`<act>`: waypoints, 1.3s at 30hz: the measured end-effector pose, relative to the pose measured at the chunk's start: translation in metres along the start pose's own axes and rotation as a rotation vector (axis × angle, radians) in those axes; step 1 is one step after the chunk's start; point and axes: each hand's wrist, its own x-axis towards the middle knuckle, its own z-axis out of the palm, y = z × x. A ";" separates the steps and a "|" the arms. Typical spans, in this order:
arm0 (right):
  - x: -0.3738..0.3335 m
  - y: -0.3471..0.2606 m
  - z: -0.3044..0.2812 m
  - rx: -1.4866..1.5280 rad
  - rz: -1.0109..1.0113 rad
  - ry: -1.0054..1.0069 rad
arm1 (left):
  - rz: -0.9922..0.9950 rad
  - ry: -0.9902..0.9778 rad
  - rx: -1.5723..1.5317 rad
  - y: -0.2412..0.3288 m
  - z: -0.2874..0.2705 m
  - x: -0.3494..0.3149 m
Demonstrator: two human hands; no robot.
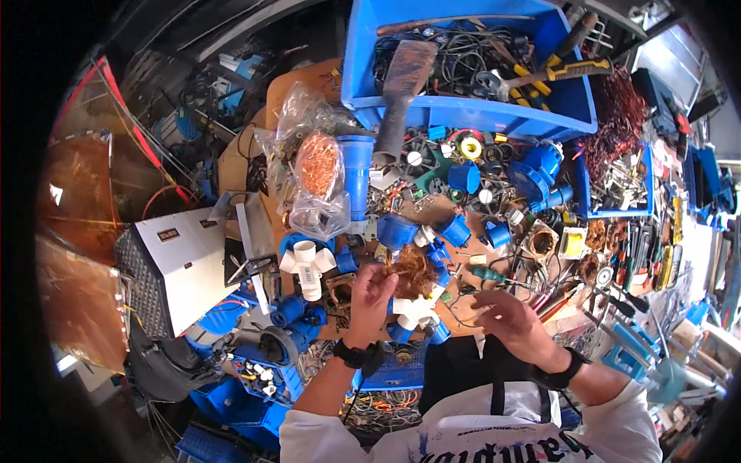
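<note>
My left hand (373, 292) is closed in a pinch at the left edge of a brown, ragged clump of what looks like copper winding (414, 275). To the right, my right hand (507, 318) is held above the table's near edge with its fingers curled; whatever is in them, if anything, is too small to make out. Just below the clump sits a white plastic fitting (415, 310) with blue sockets around it. A white multi-armed fitting (309, 266) with a blue part behind it lies left of my left hand. A green-handled tool (488, 274) lies beyond my right hand.
At the back stands a large blue bin (471, 116) of cables and tools, with a dark flat blade leaning on its rim. A clear bag of copper wire (318, 166) is beside a blue tube (356, 177). Pliers and screwdrivers (559, 302) lie right; a white box (181, 266) is left.
</note>
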 end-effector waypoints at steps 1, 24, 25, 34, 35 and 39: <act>0.012 -0.001 0.011 0.035 -0.027 0.029 | -0.039 0.004 -0.117 0.007 0.004 -0.002; 0.180 -0.064 0.096 0.464 0.143 0.023 | 0.467 0.570 0.899 0.100 -0.086 0.109; 0.183 -0.071 0.099 0.503 0.138 0.015 | 0.400 0.582 1.028 0.092 -0.091 0.122; 0.211 -0.076 0.111 0.552 0.105 0.043 | 0.314 0.543 1.087 0.074 -0.101 0.142; 0.217 -0.077 0.113 0.558 0.099 0.047 | 0.306 0.548 1.145 0.078 -0.101 0.139; 0.242 -0.078 0.128 0.594 0.055 -0.014 | 0.313 0.553 1.104 0.080 -0.101 0.133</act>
